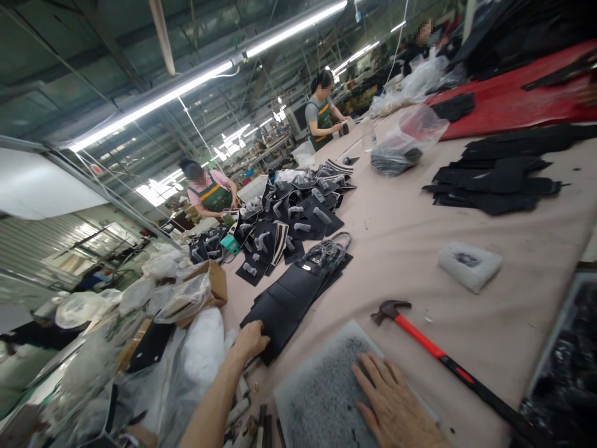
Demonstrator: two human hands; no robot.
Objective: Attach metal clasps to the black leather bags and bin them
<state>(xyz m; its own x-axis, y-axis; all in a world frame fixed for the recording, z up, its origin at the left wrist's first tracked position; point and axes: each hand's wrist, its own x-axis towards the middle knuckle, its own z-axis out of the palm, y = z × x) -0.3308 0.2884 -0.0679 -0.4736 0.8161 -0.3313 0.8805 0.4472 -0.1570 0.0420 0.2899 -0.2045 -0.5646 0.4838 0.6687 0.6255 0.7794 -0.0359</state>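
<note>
My left hand is closed on the near corner of a stack of black leather bag panels, with the fingertips partly hidden against the leather. Dark handles lie across the far end of that stack. Fingers spread, my right hand rests flat on a grey, black-speckled board. To the right of the board lies a claw hammer with a red and black handle, apart from my hand.
A big heap of black pieces lies beyond the stack. A white wrapped block and black strips lie to the right. Plastic bags and a cardboard box crowd the left edge. Two co-workers in aprons stand across the table.
</note>
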